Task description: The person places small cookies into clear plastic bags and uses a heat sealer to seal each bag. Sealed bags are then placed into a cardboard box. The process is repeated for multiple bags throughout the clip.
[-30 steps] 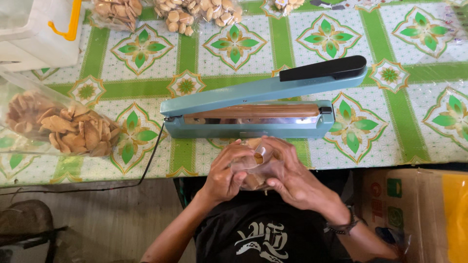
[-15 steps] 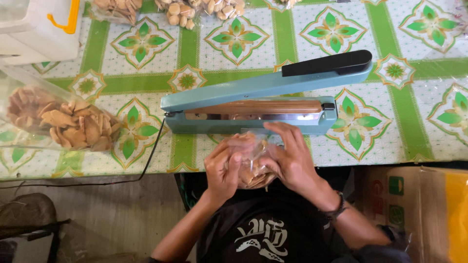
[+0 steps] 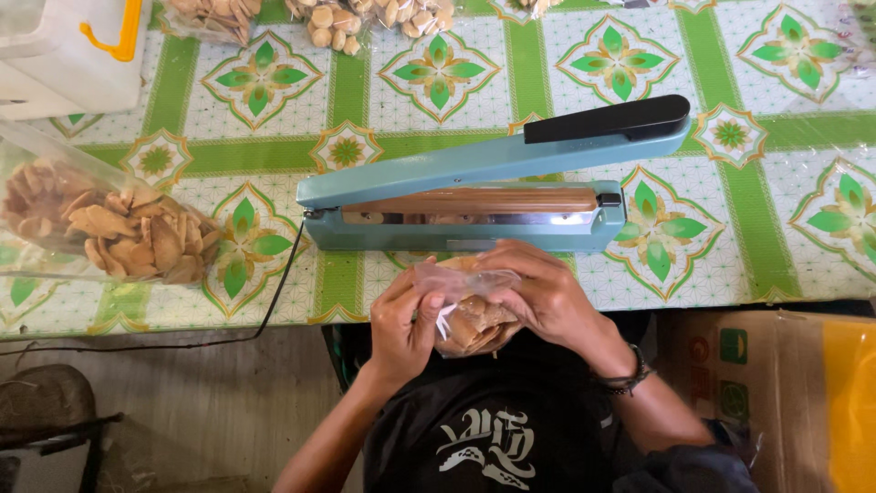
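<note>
Broadly, we worked at a table [image 3: 748, 219] spread with a glossy green-and-white floral oilcloth, its near edge running just above our lap; bare concrete floor showed at lower left, and a cardboard carton [image 3: 776, 393] stood at lower right, beside our arm

Largest on the cloth was the blue heat sealer [image 3: 474, 205], lying lengthwise along the near edge with its black-handled arm raised, so the sealing strip faced us within easy reach. Its black cord [image 3: 274, 310] trailed off the table's left edge. A big clear bag of brown crackers [image 3: 109, 233] lay at far left, apparently bulk stock kept close by. A white plastic container [image 3: 64, 46] with an orange clasp sat at the far left corner, and several filled small packets [image 3: 365, 14] lined the far edge, out of the way

Smallest, the small clear packet of crackers [image 3: 470, 315] hung between our hands, just below the sealer and off the table edge. Left hand [image 3: 401, 324] pinched the plastic at the mouth; right hand [image 3: 543, 292] was closed over the top, gathering the film. Both hands were clamped on the packet
</note>
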